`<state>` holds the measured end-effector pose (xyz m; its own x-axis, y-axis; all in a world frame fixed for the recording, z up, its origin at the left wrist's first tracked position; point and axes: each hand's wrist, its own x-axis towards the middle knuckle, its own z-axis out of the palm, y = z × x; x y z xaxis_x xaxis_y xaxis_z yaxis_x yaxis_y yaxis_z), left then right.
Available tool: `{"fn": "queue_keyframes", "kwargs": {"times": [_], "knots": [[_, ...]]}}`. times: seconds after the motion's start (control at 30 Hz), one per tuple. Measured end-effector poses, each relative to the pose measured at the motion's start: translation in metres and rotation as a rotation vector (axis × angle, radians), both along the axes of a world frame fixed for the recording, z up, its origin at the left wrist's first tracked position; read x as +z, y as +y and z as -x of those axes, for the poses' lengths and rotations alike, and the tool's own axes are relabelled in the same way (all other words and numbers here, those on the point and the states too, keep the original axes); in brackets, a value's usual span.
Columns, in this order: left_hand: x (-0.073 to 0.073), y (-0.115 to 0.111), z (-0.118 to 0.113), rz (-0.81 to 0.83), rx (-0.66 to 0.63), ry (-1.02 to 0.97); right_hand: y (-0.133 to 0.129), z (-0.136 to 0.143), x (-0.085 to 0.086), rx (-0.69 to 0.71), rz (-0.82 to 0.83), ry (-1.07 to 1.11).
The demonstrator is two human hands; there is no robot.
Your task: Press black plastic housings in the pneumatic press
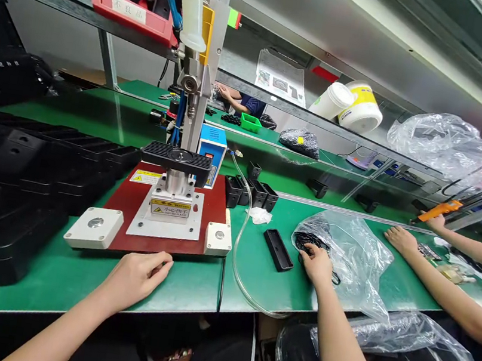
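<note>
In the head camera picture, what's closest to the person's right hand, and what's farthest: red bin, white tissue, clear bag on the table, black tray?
From the right hand:
1. Clear bag: right at the fingers.
2. Black tray: just left.
3. White tissue: farther left, beyond the tray.
4. Red bin: up on the left shelf.

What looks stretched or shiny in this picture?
Head view: probably a wide lens, as the shelf slants and the black cases at left look stretched; same head view: light glints off the clear bag by the right hand, pale streaks cross the green bench.
</note>
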<state>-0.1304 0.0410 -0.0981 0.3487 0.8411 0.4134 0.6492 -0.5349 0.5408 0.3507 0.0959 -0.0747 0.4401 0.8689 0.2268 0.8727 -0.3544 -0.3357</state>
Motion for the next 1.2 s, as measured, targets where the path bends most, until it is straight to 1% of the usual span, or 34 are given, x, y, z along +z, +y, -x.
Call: {"fn": "queue_keyframes", "kwargs": {"times": [0.07, 0.13, 0.33, 0.43, 0.5, 0.6, 0.67, 0.7, 0.77, 0.8, 0.87, 0.93, 1.0, 1.07, 1.13, 1.2], "knots": [[0.001, -0.001, 0.001, 0.016, 0.008, -0.001, 0.002, 0.002, -0.006, -0.005, 0.021, -0.055], [0.001, -0.002, 0.001, 0.034, 0.011, 0.000, 0.005, 0.002, -0.006, -0.002, 0.042, -0.098], [0.001, -0.001, 0.002, 0.070, -0.004, -0.017, 0.008, 0.003, 0.004, 0.047, 0.090, -0.202], [-0.001, 0.000, 0.002, 0.066, 0.001, -0.024, 0.008, 0.005, 0.010, 0.063, 0.063, -0.240], [-0.002, 0.000, 0.002, 0.059, 0.007, -0.029, 0.008, 0.004, 0.017, 0.052, 0.023, -0.252], [-0.002, 0.000, 0.001, 0.051, 0.014, -0.040, 0.013, 0.003, 0.034, 0.016, -0.029, -0.239], [-0.003, 0.000, 0.001, 0.047, 0.019, -0.045, 0.017, 0.011, 0.048, -0.002, -0.054, -0.225], [-0.003, 0.000, 0.001, 0.047, 0.021, -0.046, 0.019, 0.019, 0.056, -0.001, -0.077, -0.215], [-0.003, 0.000, 0.001, 0.047, 0.027, -0.045, 0.021, 0.050, 0.074, 0.067, -0.183, -0.167], [-0.003, 0.000, 0.001, 0.049, 0.029, -0.046, 0.021, 0.072, 0.085, 0.149, -0.287, -0.116], [-0.003, 0.001, 0.001, 0.056, 0.030, -0.061, 0.019, 0.127, 0.106, 0.414, -0.523, -0.015], [-0.002, 0.001, 0.001, 0.071, 0.032, -0.084, 0.018, 0.187, 0.128, 0.702, -0.717, -0.029], [0.000, 0.001, 0.001, 0.091, 0.034, -0.099, 0.020, 0.241, 0.148, 0.943, -0.880, -0.086], [0.001, 0.001, 0.001, 0.110, 0.035, -0.107, 0.028, 0.282, 0.162, 1.107, -0.977, -0.146], [0.001, 0.001, 0.001, 0.121, 0.036, -0.117, 0.038, 0.309, 0.169, 1.180, -0.993, -0.196], [0.001, 0.001, 0.001, 0.123, 0.034, -0.127, 0.049, 0.325, 0.171, 1.210, -0.938, -0.250]]}}
